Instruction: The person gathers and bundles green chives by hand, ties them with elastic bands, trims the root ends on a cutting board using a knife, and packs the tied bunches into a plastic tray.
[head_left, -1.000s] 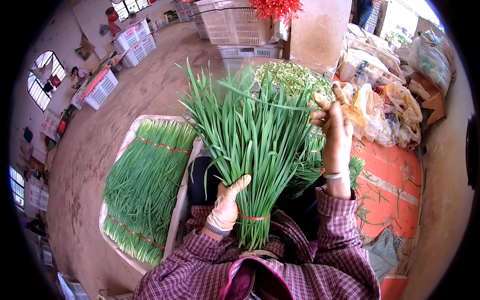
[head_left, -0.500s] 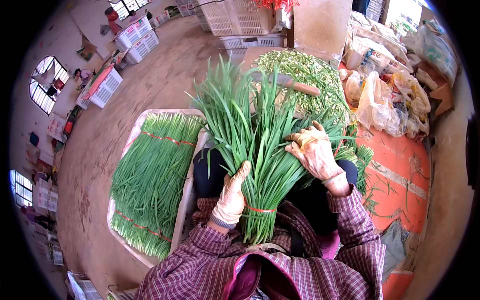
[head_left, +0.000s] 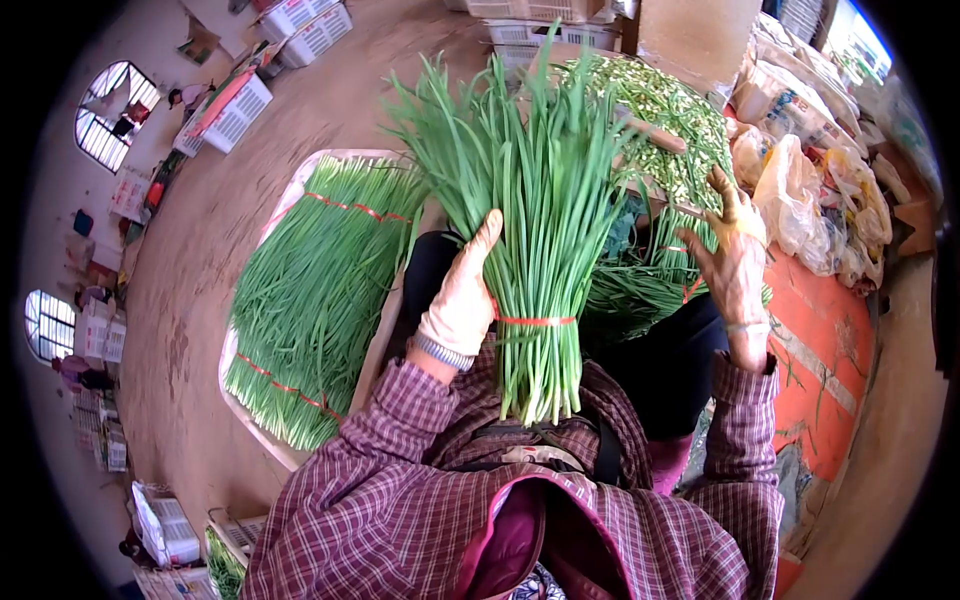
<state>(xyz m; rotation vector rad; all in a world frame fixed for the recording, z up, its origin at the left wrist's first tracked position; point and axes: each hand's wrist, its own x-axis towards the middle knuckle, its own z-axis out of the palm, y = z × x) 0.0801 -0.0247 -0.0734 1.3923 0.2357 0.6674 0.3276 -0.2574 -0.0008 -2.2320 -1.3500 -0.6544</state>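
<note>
My left hand point(head_left: 462, 300), in a pale glove, grips a bunch of garlic chives point(head_left: 540, 250) from its left side. A red tie point(head_left: 537, 321) circles the bunch low down, with the pale stem ends pointing toward my lap and the green leaves fanning out away from me. My right hand point(head_left: 735, 255), gloved too, is raised to the right of the bunch with its fingers spread and nothing in them. Below and left of that hand more tied chives point(head_left: 640, 290) lie beside my knee, partly hidden by the bunch.
On my left stands a white crate point(head_left: 290, 452) packed with red-tied chives point(head_left: 320, 290). Ahead, a knife with a wooden handle point(head_left: 655, 134) lies by a heap of cut trimmings point(head_left: 690, 110). Plastic bags point(head_left: 800, 205) sit at the right, beyond an orange mat point(head_left: 820, 340).
My right hand has let go of the leaves and moved right, its fingers now spread. The bunch has come up higher and more upright in my left hand. The view has shifted.
</note>
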